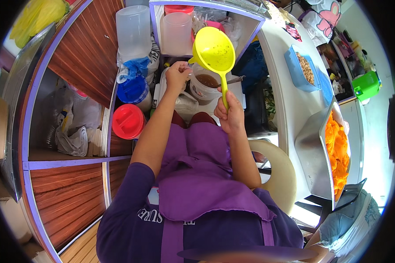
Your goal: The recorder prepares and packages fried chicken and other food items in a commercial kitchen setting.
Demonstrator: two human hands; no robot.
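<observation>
My right hand [231,110] grips the handle of a yellow plastic dipper [214,49], raised and tilted so its bowl faces me. Dark specks cling to the inside of the bowl. Just left of the bowl's small side lug is my left hand [177,77], its fingertips drawn together; whether they pinch something clear cannot be made out. Below the dipper stands a white plastic tub [202,90] with brown liquid, partly hidden by the bowl. A metal utensil handle [236,81] sticks out over its right rim. Clear plastic [186,102] lies before the tub.
At left stand containers with a blue lid [133,88] and a red lid [128,121]. On the right-hand counter [283,108] sit a blue box of brown bits [293,67] and a metal pan [311,148] of orange food. A round stool seat [284,177] is by my right elbow.
</observation>
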